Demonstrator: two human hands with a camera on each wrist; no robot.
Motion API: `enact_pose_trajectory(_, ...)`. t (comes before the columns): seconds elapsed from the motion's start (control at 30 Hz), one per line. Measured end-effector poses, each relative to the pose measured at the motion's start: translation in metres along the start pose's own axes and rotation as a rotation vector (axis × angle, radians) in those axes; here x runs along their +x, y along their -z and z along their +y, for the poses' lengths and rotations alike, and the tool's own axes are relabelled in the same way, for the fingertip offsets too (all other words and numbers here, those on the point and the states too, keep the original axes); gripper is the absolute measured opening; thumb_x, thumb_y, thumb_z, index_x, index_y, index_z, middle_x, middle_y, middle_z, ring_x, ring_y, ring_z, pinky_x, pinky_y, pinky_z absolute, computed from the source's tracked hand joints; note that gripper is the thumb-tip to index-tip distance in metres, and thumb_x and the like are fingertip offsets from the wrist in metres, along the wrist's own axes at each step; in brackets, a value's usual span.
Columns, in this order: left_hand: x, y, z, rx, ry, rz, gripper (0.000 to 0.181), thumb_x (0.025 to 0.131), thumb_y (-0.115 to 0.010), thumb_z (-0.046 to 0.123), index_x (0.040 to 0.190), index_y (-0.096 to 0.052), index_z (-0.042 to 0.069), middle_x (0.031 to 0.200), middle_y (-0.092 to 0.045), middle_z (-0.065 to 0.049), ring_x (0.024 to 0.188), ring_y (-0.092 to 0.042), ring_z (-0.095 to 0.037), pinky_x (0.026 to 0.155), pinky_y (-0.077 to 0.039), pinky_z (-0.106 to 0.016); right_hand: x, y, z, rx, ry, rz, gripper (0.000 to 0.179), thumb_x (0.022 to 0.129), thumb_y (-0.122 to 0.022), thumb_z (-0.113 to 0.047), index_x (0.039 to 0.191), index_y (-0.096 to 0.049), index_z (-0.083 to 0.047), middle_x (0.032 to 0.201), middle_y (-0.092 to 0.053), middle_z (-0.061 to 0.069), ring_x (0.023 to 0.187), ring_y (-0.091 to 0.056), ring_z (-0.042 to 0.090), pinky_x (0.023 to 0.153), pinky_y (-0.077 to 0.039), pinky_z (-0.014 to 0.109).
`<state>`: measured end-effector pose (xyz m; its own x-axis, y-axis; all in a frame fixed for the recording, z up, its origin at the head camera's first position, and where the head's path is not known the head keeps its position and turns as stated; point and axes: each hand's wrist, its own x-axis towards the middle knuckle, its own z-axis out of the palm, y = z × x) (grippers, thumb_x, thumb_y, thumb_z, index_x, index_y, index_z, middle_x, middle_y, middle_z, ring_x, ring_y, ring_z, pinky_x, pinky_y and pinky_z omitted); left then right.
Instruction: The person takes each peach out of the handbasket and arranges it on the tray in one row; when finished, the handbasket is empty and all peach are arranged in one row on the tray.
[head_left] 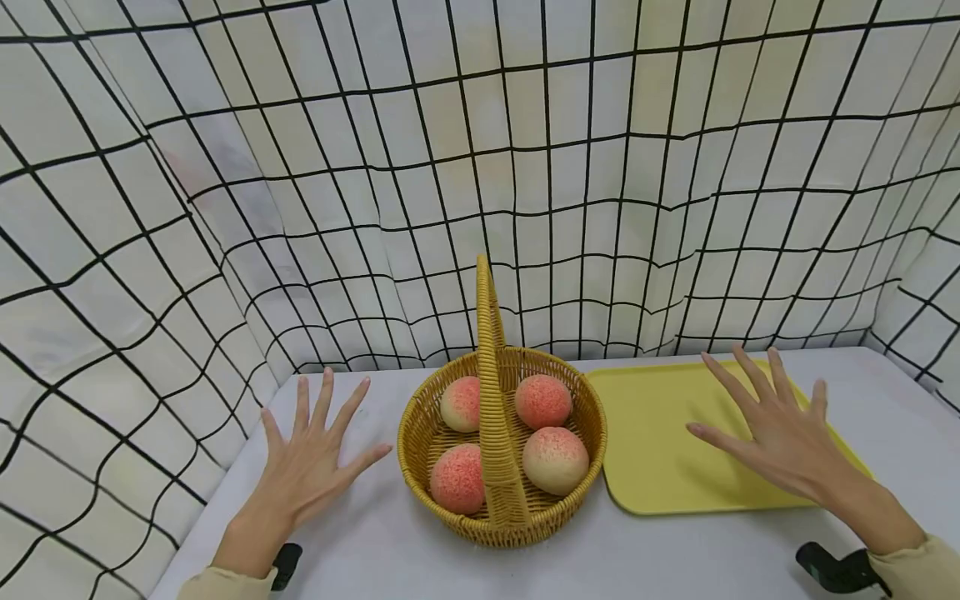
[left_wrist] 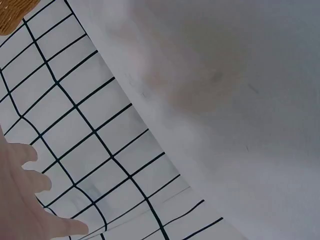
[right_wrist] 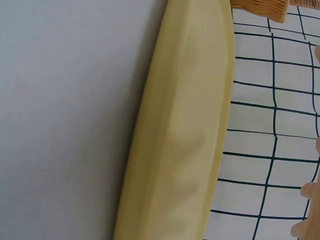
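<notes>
A round wicker basket (head_left: 422, 485) with a tall arched handle (head_left: 491, 392) stands in the middle of the table. Inside it lie several pink and cream peaches (head_left: 556, 461), two of them partly hidden by the handle. To the left of the basket, my left hand (head_left: 303, 462) hovers with fingers spread, holding nothing; its thumb tip is close to the basket's rim. On the other side, my right hand (head_left: 787, 437) is spread over a yellow tray (head_left: 660, 450), also holding nothing. That tray lies flat, right beside the basket.
White cloth covers the table (head_left: 360, 542). Behind and along both sides rises a white sheet with a black net (head_left: 525, 192) hung over it. Each wrist carries a small black device (head_left: 832, 567) below the sleeve edge.
</notes>
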<state>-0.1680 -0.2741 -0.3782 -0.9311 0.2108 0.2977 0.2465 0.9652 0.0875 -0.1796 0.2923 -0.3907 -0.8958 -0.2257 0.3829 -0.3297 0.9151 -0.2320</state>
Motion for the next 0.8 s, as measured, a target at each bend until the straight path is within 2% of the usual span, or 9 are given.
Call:
enact_pose_trajectory(0.1,0.001,0.002,0.005,-0.047,-0.013,0.019,0.09,0.098,-0.058,0.066,0.169,-0.014,0.034,0.173,-0.008,-0.023,0.158,-0.004,-0.049,0.109,-0.013,-0.086,0.002,0.003,-0.006,0.011,0.017,0.012,0.096,0.093,-0.07,-0.058,0.169,-0.017,-0.033,0.174,-0.013,0.019,0.157,0.006,0.05,0.102,0.012,0.089)
enact_pose_trajectory(0.17,0.003,0.004,0.01,-0.127,-0.013,0.029,0.088,0.101,-0.059,0.06,0.17,-0.013,0.03,0.172,-0.014,-0.024,0.156,-0.015,-0.049,0.109,-0.024,-0.081,0.005,0.006,-0.013,0.042,0.037,0.026,0.095,0.092,-0.072,-0.056,0.169,-0.021,-0.032,0.172,-0.017,0.02,0.157,0.002,0.05,0.106,0.011,0.087)
enact_pose_trajectory(0.23,0.004,0.007,0.017,-0.244,0.002,0.025,0.087,0.103,-0.059,0.055,0.17,-0.013,0.026,0.17,-0.021,-0.022,0.153,-0.026,-0.048,0.107,-0.033,-0.077,0.008,0.009,-0.024,0.079,0.075,0.047,0.094,0.092,-0.076,-0.051,0.168,-0.025,-0.029,0.17,-0.021,0.021,0.157,-0.002,0.051,0.11,0.008,0.084)
enact_pose_trajectory(0.3,0.007,0.01,0.024,-0.405,0.014,0.003,0.084,0.105,-0.058,0.05,0.17,-0.013,0.02,0.169,-0.025,-0.02,0.15,-0.033,-0.046,0.106,-0.04,-0.073,0.012,0.013,-0.037,0.122,0.138,0.082,0.092,0.089,-0.081,-0.045,0.165,-0.033,-0.026,0.168,-0.027,0.021,0.157,-0.01,0.05,0.115,0.002,0.081)
enact_pose_trajectory(0.4,0.01,0.014,0.033,-0.648,0.029,-0.064,0.079,0.107,-0.057,0.043,0.169,-0.015,0.015,0.168,-0.026,-0.019,0.149,-0.034,-0.044,0.107,-0.043,-0.067,0.021,0.02,-0.063,0.177,0.265,0.135,0.088,0.084,-0.088,-0.031,0.159,-0.043,-0.021,0.163,-0.036,0.018,0.153,-0.026,0.047,0.114,-0.019,0.077)
enact_pose_trajectory(0.47,0.014,0.012,0.038,-0.794,0.032,-0.126,0.078,0.107,-0.058,0.039,0.168,-0.015,0.014,0.168,-0.024,-0.02,0.15,-0.031,-0.045,0.11,-0.042,-0.065,0.026,0.024,-0.08,0.214,0.343,0.151,0.086,0.081,-0.09,-0.024,0.156,-0.047,-0.021,0.161,-0.041,0.013,0.148,-0.035,0.042,0.111,-0.031,0.071)
enact_pose_trajectory(0.57,0.019,0.004,0.044,-0.943,0.058,-0.229,0.082,0.106,-0.06,0.039,0.169,-0.012,0.018,0.17,-0.021,-0.02,0.153,-0.026,-0.045,0.115,-0.035,-0.066,0.033,0.027,-0.103,0.282,0.421,0.122,0.085,0.081,-0.091,-0.019,0.154,-0.049,-0.022,0.158,-0.044,0.005,0.142,-0.045,0.032,0.104,-0.045,0.061)
enact_pose_trajectory(0.7,0.022,-0.008,0.05,-1.032,0.098,-0.332,0.094,0.101,-0.066,0.043,0.169,-0.005,0.023,0.172,-0.014,-0.017,0.157,-0.016,-0.043,0.122,-0.022,-0.067,0.042,0.025,-0.128,0.412,0.468,0.004,0.081,0.086,-0.089,-0.021,0.155,-0.046,-0.023,0.156,-0.044,0.001,0.141,-0.047,0.024,0.103,-0.05,0.055)
enact_pose_trajectory(0.8,0.019,-0.012,0.052,-1.04,0.104,-0.357,0.105,0.095,-0.073,0.044,0.169,-0.001,0.021,0.174,-0.009,-0.016,0.158,-0.013,-0.043,0.122,-0.02,-0.065,0.048,0.02,-0.143,0.493,0.502,-0.085,0.073,0.091,-0.085,-0.022,0.154,-0.047,-0.025,0.154,-0.044,-0.002,0.142,-0.045,0.022,0.107,-0.049,0.054)
